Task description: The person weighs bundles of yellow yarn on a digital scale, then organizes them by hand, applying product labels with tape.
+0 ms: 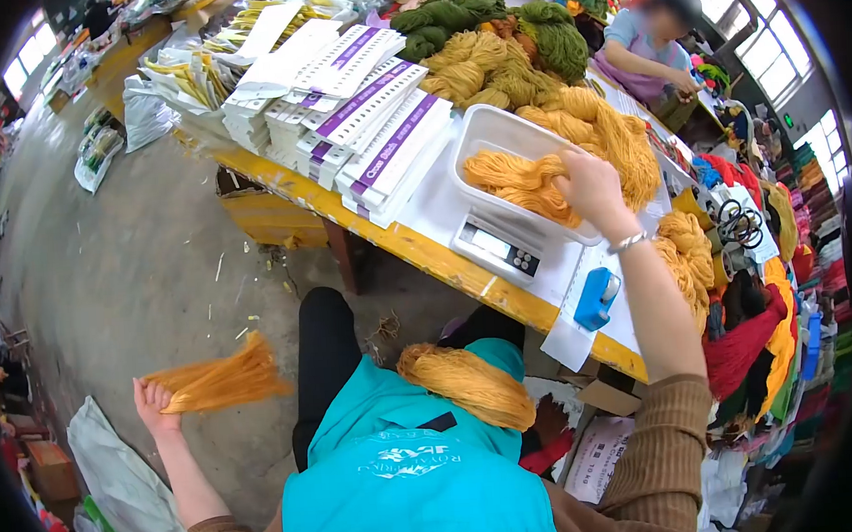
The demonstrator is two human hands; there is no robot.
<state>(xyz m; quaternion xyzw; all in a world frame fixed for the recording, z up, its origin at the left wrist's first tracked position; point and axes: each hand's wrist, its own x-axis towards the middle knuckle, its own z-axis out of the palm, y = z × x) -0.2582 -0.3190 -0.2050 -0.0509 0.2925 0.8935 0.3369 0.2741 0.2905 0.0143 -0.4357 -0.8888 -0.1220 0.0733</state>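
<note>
Out to the left, over the floor, my left hand (156, 405) is closed round one end of a golden-brown bundle of thread (225, 376), whose loose end fans out to the right. My right hand (591, 192) reaches into a white plastic tub (476, 121), fingers closed on the orange yarn (513, 177) inside; its fingertips are partly hidden. The tub rests on a digital scale (495, 248) near the table edge. Across my lap, on the turquoise apron (408, 479), lies another golden skein (471, 384).
Stacked printed cards (381, 143) stand left of the tub. Olive and golden skeins (622, 145) are heaped behind and right of it. A blue tape dispenser (596, 297) sits by the yellow table edge (425, 252). Scissors (738, 223) lie farther right. Another person (651, 52) works across the table.
</note>
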